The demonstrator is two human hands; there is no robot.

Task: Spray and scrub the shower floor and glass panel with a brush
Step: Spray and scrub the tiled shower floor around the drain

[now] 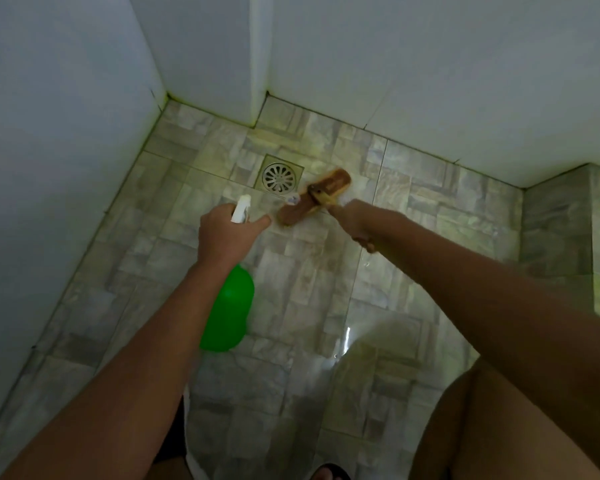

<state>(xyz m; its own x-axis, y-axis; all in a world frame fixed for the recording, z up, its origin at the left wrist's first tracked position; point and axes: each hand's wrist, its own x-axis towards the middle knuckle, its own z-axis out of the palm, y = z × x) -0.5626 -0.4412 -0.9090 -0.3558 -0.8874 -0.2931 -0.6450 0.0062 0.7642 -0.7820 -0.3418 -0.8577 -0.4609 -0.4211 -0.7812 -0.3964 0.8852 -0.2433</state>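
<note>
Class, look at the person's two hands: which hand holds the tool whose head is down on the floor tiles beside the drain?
The right hand: it grips the brush, whose brown head lies on the tiles beside the drain. The left hand holds the green spray bottle.

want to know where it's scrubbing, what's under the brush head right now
The brush head sits on wet floor tile just right of the round drain. The tile directly beneath it is covered, so any dirt there cannot be seen.

We find no readable text; the small sticker (291, 200) on the brush head (314, 197) is too blurred.
</note>
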